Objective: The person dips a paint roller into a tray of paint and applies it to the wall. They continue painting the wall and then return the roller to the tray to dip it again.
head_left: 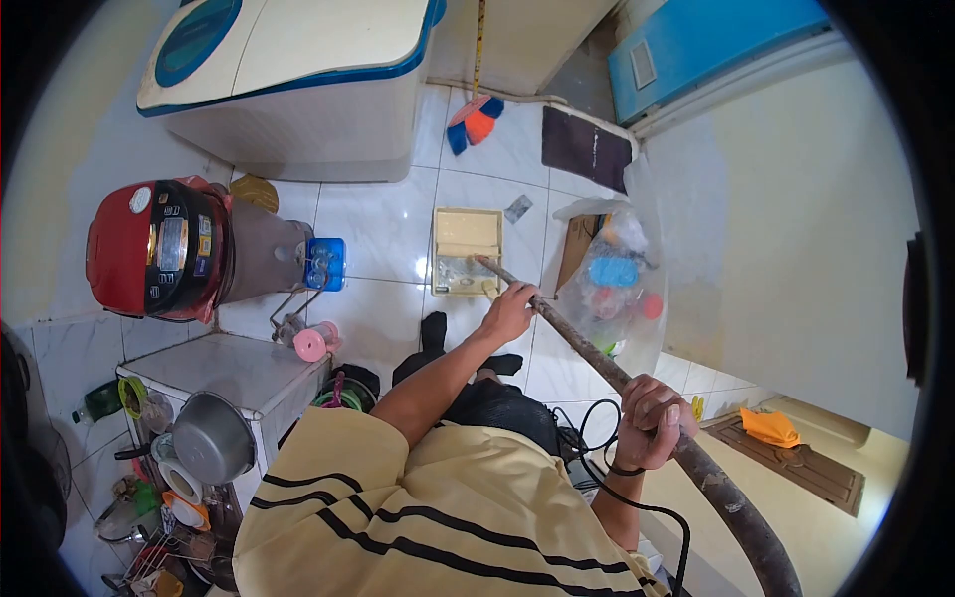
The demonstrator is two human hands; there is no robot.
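Observation:
My left hand [509, 313] is closed around a long, worn pole [582, 343] near its far end. Lower down, by my right side, my right hand [657, 423] grips the same pole, which slants from the floor ahead up past my right shoulder. The pole's far tip reaches into a shallow cream paint tray [438, 284] on the tiles. Across the tray lies what looks like a paint roller [470, 251], pale like the tray. How the roller joins the pole cannot be made out.
A washing machine [298, 129] stands ahead left. A red rice cooker [149, 249] and a blue container [326, 264] are at left, above a tiled counter [219, 363] with pots. On the right are a bag of plastic items [622, 284], a dark mat [587, 147] and a broom [476, 124].

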